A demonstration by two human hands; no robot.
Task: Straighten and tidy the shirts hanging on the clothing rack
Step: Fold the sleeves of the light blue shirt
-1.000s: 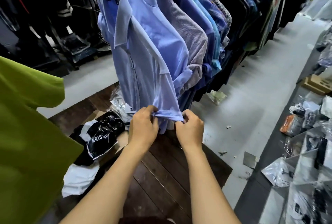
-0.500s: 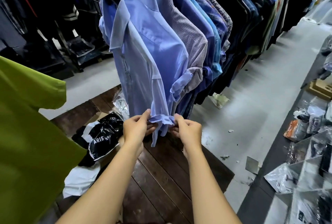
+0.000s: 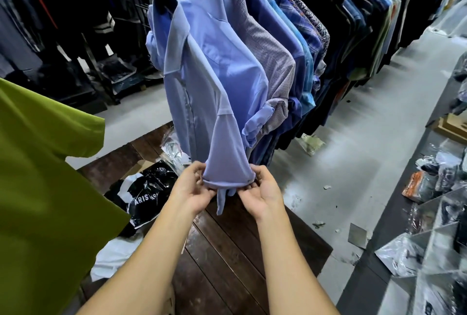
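Above wooden platform [image 3: 227,264] and black bag [image 3: 151,188], left hand [image 3: 194,191], right hand [image 3: 262,193], each in pinch-grip on blue sleeve [image 3: 227,158]

front shirt [image 3: 222,69]: light blue, plain | second shirt [image 3: 267,54]: grey-lilac, fine check | garment at left [image 3: 38,175]: olive green | platform [image 3: 227,251]: dark brown

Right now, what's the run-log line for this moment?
left hand: pinches rolled cuff of light-blue hanging shirt sleeve | right hand: pinches same cuff
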